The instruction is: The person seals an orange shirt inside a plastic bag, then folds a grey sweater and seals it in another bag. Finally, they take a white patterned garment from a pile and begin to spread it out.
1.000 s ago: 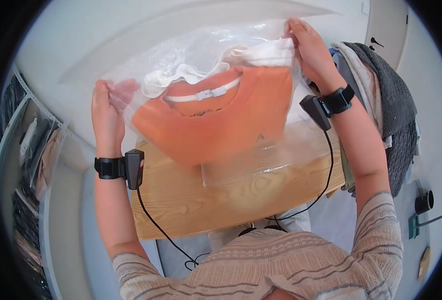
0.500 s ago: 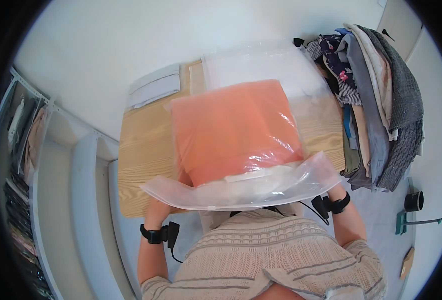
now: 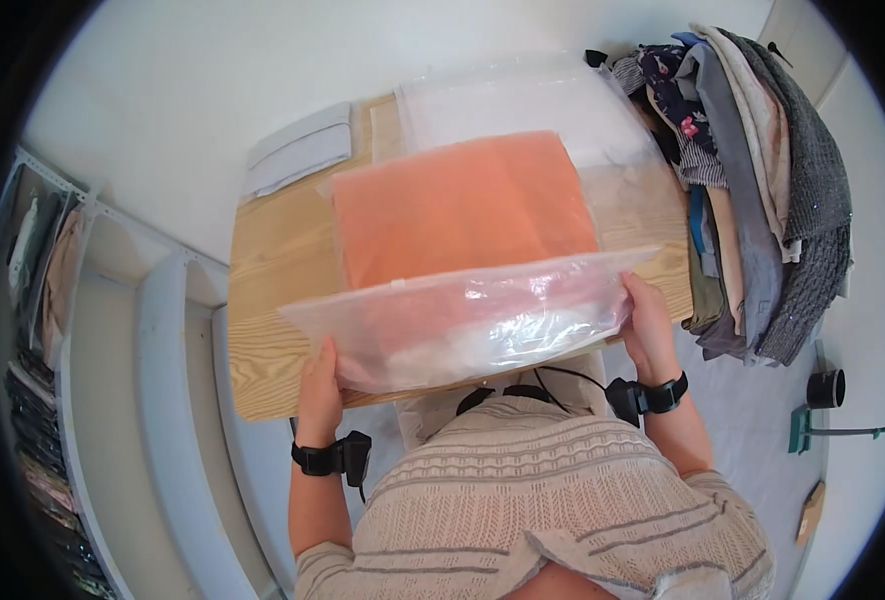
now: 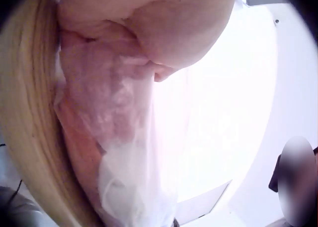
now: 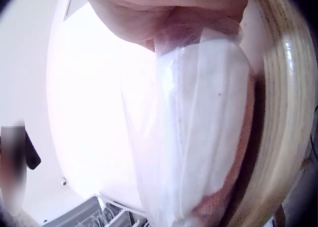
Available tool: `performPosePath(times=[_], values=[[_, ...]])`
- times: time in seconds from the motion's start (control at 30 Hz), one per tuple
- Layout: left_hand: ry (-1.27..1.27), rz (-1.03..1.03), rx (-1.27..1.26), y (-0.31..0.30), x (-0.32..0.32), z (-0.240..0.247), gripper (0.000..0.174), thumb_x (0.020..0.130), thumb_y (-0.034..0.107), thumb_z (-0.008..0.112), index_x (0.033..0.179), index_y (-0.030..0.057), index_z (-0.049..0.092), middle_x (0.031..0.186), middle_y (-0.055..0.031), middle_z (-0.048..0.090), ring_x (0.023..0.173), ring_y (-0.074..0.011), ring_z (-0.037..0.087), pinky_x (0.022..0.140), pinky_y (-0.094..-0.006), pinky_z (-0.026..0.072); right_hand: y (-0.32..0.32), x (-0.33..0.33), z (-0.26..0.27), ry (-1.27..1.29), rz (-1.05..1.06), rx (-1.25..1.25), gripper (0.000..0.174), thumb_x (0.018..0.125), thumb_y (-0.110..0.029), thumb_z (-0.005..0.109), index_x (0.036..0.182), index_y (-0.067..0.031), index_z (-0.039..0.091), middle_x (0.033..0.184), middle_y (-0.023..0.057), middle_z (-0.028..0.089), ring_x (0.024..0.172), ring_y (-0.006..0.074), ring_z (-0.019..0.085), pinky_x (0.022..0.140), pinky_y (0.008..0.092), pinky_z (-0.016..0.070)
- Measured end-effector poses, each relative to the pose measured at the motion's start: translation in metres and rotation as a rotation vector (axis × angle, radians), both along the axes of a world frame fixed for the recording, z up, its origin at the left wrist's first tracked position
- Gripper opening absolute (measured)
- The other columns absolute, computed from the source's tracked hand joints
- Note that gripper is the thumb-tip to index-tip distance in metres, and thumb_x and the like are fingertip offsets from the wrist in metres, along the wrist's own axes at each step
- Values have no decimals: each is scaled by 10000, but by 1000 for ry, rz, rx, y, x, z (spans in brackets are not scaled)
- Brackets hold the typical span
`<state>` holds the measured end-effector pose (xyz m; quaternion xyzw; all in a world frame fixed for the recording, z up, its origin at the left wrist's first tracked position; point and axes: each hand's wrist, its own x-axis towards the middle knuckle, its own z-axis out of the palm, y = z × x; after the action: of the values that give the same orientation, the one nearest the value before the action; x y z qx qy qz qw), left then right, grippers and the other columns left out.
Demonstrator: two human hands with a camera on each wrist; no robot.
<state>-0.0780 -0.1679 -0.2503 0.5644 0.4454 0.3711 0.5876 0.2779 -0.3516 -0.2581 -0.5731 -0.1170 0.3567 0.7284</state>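
A clear plastic zip bag point(image 3: 463, 345) holds a folded orange top point(image 3: 463, 205) and lies over the front of the wooden table. Its zip edge stands raised, running across the orange cloth with a small white slider near the left. White fabric point(image 5: 208, 107) shows inside the bag in the right wrist view. At the bag's near left corner my left hand point(image 3: 320, 395) grips the plastic, thumb on top. My right hand point(image 3: 648, 325) holds the opposite side, its fingers partly behind the film. In the left wrist view, plastic covers the fingers of my left hand point(image 4: 149, 28).
Behind the bag lie a stack of clear bags point(image 3: 503, 110) and a folded grey cloth point(image 3: 301, 150) on the wooden table point(image 3: 273, 290). A tall heap of clothes point(image 3: 763, 190) stands at the right edge. Shelving point(image 3: 153, 300) with packed garments runs along the left.
The bag came down from in front of me onto the table, turned so its zip edge faces me. Since then that edge has lifted and tipped away, my hands moving forward with it.
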Motion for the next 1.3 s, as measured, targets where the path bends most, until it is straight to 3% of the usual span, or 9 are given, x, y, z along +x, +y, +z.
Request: performPosePath(times=[0.23,0.4,0.73,0.83,0.93,1.0,1.07,1.23,1.3], values=[[-19,-5,-107,3,5,-3,450,970,376,445,922,-36,620,848,-58,631,739,-119,558,677,-260,448,1,4,28,-138,104,-15,258,937,-230,534,811,-27,632,728,-17,581,660,64,505,602,228,392],[-52,160,-43,-2,20,-2,462,970,382,441,761,10,619,707,-37,600,630,-115,532,588,-253,431,4,18,42,-609,107,-81,339,955,-302,514,765,-36,603,668,-35,541,577,43,469,509,210,356],[172,109,-92,2,22,4,551,968,400,426,541,62,513,482,-22,478,425,-119,436,428,-253,349,26,43,15,-417,202,-284,366,964,-310,484,715,-58,575,515,-43,438,441,47,385,426,226,296],[184,72,-40,4,21,4,584,971,412,407,519,59,517,462,-26,470,410,-127,437,416,-255,359,14,30,43,-477,118,-261,284,961,-268,488,839,-34,593,648,6,544,574,64,483,525,230,382],[183,54,-78,4,23,6,606,972,419,395,499,59,515,447,-35,463,394,-138,431,405,-260,353,6,-15,69,-996,-359,-63,226,934,-188,516,1073,-18,571,963,103,618,866,163,583,761,290,455],[176,49,-95,5,22,4,622,973,423,386,483,60,505,430,-42,448,380,-146,425,396,-265,352,-8,-39,75,-1370,74,-199,382,878,-119,564,1244,-34,494,1284,155,499,1183,278,483,981,390,374],[163,44,-94,5,21,3,606,971,415,400,492,58,505,435,-37,446,387,-143,423,406,-258,356,14,-58,81,-1605,436,-204,473,832,-140,615,1287,-108,490,1352,171,444,1256,327,420,1030,452,324],[119,128,-63,2,20,2,505,954,382,471,606,23,546,564,-60,518,519,-141,477,531,-241,407,54,-77,53,-1823,450,-333,496,823,-207,623,1302,-213,495,1402,164,388,1295,326,368,1042,503,286],[163,204,38,-8,19,9,311,916,284,551,924,-25,577,1018,-115,584,947,-158,530,845,-310,425,60,-77,53,-1838,452,-322,498,837,-225,606,1319,-252,483,1421,174,360,1313,335,345,1052,515,269]])
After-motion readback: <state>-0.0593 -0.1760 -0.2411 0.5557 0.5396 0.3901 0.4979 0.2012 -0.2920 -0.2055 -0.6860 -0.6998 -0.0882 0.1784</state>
